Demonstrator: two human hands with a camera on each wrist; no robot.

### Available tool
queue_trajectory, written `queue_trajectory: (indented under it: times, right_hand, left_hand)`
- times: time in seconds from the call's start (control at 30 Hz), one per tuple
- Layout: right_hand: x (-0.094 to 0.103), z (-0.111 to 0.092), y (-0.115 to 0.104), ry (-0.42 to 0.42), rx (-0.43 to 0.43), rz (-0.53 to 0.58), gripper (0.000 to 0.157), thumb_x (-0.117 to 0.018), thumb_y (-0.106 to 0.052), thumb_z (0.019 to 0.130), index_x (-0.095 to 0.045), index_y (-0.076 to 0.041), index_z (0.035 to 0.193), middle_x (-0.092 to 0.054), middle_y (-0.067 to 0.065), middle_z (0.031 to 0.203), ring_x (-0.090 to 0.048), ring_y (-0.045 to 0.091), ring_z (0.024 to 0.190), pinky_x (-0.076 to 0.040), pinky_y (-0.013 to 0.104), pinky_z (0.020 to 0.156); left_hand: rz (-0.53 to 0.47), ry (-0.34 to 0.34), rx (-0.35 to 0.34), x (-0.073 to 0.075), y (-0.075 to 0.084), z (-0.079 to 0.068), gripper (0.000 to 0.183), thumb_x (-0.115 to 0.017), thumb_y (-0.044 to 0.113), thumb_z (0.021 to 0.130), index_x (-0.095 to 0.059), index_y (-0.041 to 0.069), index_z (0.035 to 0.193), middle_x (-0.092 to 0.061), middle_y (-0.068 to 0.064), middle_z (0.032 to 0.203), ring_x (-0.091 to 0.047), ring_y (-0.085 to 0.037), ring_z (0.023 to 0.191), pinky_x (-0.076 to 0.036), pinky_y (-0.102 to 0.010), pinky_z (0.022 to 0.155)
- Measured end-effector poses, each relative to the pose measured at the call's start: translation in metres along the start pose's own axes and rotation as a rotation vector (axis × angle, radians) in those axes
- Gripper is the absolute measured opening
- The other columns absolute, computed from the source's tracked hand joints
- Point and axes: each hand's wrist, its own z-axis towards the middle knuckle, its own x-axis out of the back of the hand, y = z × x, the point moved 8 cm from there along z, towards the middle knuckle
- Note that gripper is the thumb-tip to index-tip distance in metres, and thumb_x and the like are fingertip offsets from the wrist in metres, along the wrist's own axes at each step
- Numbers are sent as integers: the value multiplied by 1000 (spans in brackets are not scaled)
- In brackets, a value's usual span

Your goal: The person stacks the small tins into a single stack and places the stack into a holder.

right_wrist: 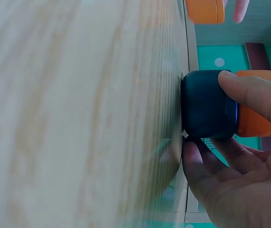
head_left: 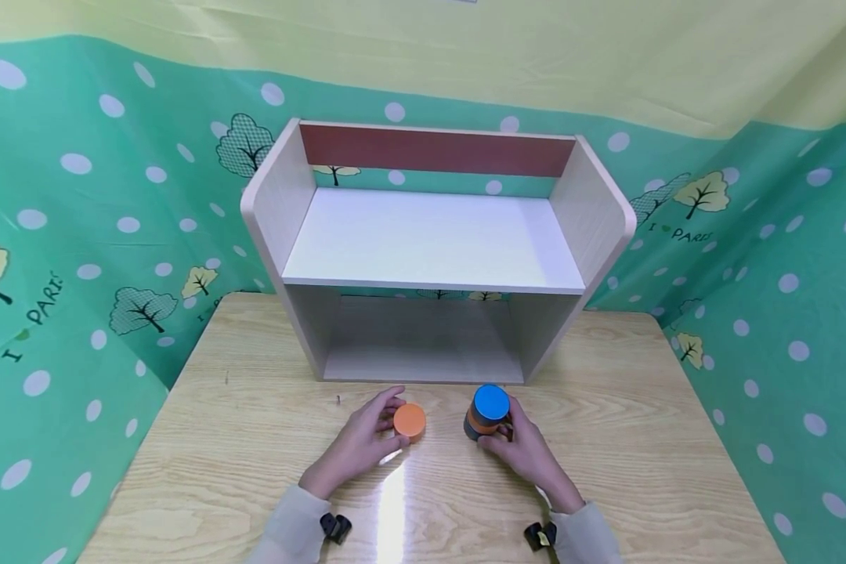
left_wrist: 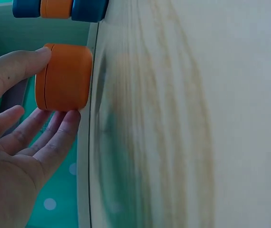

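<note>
Left grip (head_left: 359, 442) pinches 1 orange round case (head_left: 410, 422); right grip (head_left: 529, 450) holds 3-case stack (head_left: 486, 413): 2 blue, 1 orange.

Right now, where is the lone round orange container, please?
In the head view, the lone round orange container is in front of the pale two-tier shelf, held by the left hand, left of the blue-and-orange cylindrical stack.

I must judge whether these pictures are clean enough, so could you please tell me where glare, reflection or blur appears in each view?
Head view: a white glare streak on the table, near the orange container; left wrist view: a greenish reflection on the table, with soft wood grain; right wrist view: table grain blurred at left, dark blue container clearer but dim.
</note>
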Motion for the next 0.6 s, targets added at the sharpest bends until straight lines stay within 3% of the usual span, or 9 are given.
queue_trajectory:
  times: [0.33,0.6]
  right_hand:
    - [0,0,-1,3,5,-3,75,-83,-6,83,-42,-7,145,-56,19,137,-54,38,126,-46,55,103]
    - [0,-1,-1,-19,14,2,77,-81,-4,84,-39,-8,148,-55,18,137,-53,37,127,-46,52,104]
  left_hand:
    - [-6,-9,-10,4,10,3,81,-82,9,85,-37,10,152,-56,-8,133,-59,-22,118,-51,-34,99]
    - [4,-17,-38,7,21,7,83,-81,8,85,-35,13,153,-56,-9,134,-59,-22,117,-52,-42,98]
